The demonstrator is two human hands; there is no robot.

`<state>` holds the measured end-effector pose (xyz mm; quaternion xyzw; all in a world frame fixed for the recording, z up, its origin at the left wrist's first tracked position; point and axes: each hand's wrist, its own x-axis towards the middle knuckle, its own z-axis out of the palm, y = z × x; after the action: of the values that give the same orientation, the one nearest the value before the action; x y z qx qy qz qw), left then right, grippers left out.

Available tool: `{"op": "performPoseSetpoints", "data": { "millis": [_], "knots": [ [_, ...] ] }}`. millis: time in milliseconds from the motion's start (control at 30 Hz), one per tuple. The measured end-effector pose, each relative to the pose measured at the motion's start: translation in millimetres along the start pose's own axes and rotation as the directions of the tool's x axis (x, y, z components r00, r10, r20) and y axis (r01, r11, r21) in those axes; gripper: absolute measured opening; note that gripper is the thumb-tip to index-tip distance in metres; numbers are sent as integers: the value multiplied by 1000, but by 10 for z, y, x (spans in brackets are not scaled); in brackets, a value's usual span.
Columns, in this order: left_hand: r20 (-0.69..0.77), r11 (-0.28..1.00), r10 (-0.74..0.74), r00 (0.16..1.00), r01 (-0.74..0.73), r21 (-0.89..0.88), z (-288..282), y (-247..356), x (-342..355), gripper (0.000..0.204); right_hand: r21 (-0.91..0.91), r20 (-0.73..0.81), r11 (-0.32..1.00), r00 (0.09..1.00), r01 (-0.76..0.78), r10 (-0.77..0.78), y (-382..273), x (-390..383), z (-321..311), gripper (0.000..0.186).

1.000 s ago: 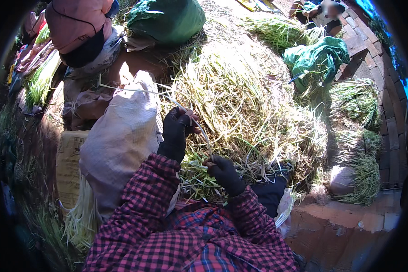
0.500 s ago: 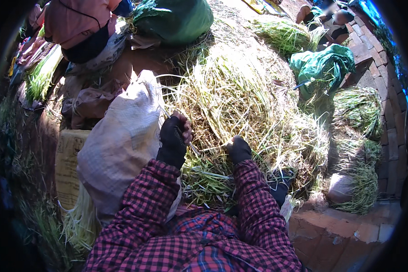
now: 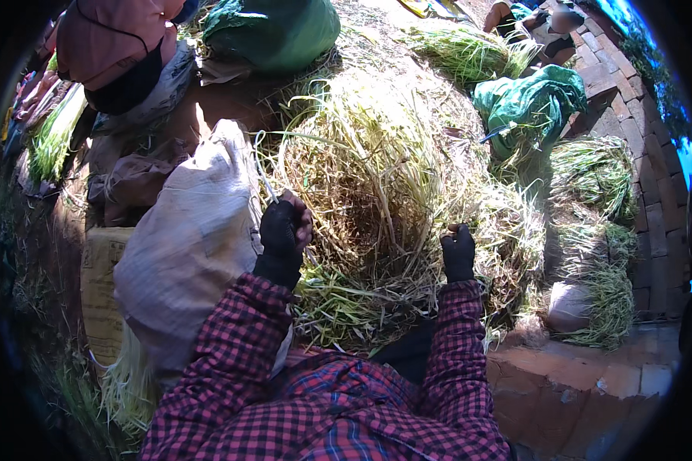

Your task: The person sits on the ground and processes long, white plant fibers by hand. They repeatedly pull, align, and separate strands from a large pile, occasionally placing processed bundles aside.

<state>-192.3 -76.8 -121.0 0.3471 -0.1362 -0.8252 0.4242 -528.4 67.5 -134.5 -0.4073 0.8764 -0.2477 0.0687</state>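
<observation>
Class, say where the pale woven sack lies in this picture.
In the head view the pale woven sack lies left of centre, beside the gloved left hand, between the heap of grassy stalks and a cardboard box.

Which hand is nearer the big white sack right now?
Left. The left hand is at the white sack's right edge, gripping stalks. The right hand is farther right, across the heap of pale green stalks.
</observation>
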Motion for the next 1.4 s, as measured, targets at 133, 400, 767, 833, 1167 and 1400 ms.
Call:
{"op": "performPoseSetpoints", "data": {
  "millis": [133, 400, 767, 833, 1167, 1400],
  "knots": [
    [-1, 997, 42, 999, -42, 58, -92, -46, -12, 26, 429, 174, 903, 980, 15, -99, -326, -246, 494, 15],
    [-39, 998, -7, 999, 10, 67, -42, -128, 51, 29, 35, 314, 999, 949, 33, -42, -574, -137, 937, 20],
    [-21, 969, -83, 996, 85, 234, -4, -300, 18, 22, 387, 447, 922, 877, -13, -175, -985, -831, 458, 20],
    [-20, 943, -124, 992, 124, 308, -105, -379, 17, 32, 395, 471, 915, 836, 84, -280, -1220, -1027, 439, 19],
    [-5, 808, -197, 980, 165, 566, -140, -547, 0, 21, 373, 650, 900, 628, 226, -428, -1233, -1115, 467, 18],
    [22, 686, -117, 993, 65, 725, -286, -602, 67, 20, 506, 658, 856, 594, 105, -462, -1209, -1103, 488, 22]
  ]
}}
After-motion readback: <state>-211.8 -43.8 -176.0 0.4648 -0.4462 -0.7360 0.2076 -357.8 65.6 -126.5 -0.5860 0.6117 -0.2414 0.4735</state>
